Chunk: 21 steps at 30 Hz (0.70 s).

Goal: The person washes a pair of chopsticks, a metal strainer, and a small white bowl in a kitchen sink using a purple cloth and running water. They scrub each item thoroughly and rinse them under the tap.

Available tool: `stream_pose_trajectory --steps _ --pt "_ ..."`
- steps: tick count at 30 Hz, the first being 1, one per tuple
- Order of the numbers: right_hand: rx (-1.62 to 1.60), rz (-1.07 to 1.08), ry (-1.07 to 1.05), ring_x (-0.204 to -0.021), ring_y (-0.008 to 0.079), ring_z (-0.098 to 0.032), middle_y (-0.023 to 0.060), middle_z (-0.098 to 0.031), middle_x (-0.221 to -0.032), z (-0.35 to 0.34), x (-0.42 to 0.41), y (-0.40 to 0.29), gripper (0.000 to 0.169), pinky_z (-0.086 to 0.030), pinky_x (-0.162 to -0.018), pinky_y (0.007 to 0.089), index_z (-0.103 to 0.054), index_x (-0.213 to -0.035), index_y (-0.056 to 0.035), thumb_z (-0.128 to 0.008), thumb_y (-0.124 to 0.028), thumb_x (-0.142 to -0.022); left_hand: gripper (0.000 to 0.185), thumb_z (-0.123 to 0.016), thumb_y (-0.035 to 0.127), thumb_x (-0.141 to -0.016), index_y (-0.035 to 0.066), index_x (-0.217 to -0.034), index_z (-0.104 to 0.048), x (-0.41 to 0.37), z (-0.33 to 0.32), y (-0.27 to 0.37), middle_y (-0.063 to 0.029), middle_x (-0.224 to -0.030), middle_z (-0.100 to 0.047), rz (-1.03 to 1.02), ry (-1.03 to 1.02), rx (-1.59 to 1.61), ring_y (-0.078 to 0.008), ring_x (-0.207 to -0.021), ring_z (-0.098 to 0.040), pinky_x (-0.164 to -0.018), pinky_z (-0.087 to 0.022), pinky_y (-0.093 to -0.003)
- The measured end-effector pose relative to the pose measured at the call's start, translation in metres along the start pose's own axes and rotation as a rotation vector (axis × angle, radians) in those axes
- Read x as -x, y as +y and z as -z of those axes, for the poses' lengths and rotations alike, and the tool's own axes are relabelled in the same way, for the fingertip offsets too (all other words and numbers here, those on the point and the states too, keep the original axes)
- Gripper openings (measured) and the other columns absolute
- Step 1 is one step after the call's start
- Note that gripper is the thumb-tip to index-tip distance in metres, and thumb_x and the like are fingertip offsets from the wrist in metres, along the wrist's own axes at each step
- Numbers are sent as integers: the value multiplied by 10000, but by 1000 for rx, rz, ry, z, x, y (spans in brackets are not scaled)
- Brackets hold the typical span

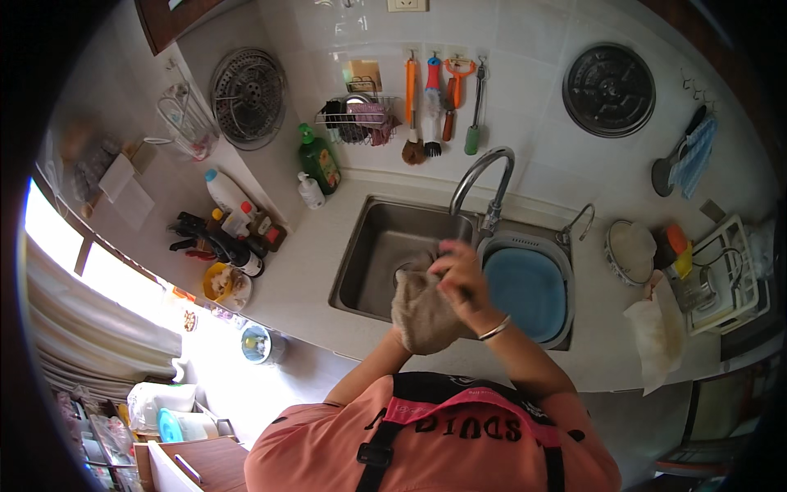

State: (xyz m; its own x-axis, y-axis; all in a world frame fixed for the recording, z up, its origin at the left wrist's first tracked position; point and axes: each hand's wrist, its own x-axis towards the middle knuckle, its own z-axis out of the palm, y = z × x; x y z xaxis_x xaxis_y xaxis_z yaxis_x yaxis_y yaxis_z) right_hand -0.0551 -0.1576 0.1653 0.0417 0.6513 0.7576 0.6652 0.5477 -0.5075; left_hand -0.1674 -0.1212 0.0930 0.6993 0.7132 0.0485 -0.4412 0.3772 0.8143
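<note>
A beige cloth (424, 310) covers my left hand, and only the wrist shows below it. The fingers are hidden, so I cannot see whether they grip the cloth or sit inside it like a mitt. My right hand (462, 280), with a silver bangle (494, 328) on the wrist, is raised close beside the cloth. Its fingers are bent and apart; no held object shows. Both hands are over the front of the stainless steel sink (375, 258). Behind them arches a chrome faucet (505, 169). A blue plastic basin (525, 295) sits in the right-hand bowl.
On the left counter stand a green pump bottle (320, 160), a white pump bottle (311, 192), several sauce bottles and a yellow bowl (216, 281). Brushes and a peeler (458, 75) hang on the wall. To the right are a lidded enamel pot (629, 252) and a dish rack (731, 283).
</note>
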Motion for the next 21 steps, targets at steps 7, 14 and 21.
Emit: stream_pose_trajectory --steps 7,14,21 --pt "383 -121 -207 -1101 298 -355 138 -425 -1093 -17 69 -3 142 -258 -929 425 -548 -797 -95 -584 -122 -662 412 -456 330 -841 20 -1112 -463 -9 45 -25 -122 -1091 -512 248 -69 332 -286 -1020 -485 -907 -379 -421" --pt "-1268 -1385 -217 -481 54 -381 -31 -425 -598 -10 112 15 250 -286 -411 168 -496 -789 -86 -463 -322 -864 360 -476 275 -855 25 -1114 -465 -27 42 -26 -116 -1062 -539 443 136 494 -239 -959 -523 -853 -419 -372" --pt "-1673 -1556 -176 -448 52 -247 -33 -350 -603 1 100 13 179 -204 -380 174 -447 -833 -105 -434 -277 -880 313 -502 140 -821 -4 -1095 -459 -20 41 -25 -119 -1030 -548 426 -113 336 -224 -912 -549 -786 -457 -343"
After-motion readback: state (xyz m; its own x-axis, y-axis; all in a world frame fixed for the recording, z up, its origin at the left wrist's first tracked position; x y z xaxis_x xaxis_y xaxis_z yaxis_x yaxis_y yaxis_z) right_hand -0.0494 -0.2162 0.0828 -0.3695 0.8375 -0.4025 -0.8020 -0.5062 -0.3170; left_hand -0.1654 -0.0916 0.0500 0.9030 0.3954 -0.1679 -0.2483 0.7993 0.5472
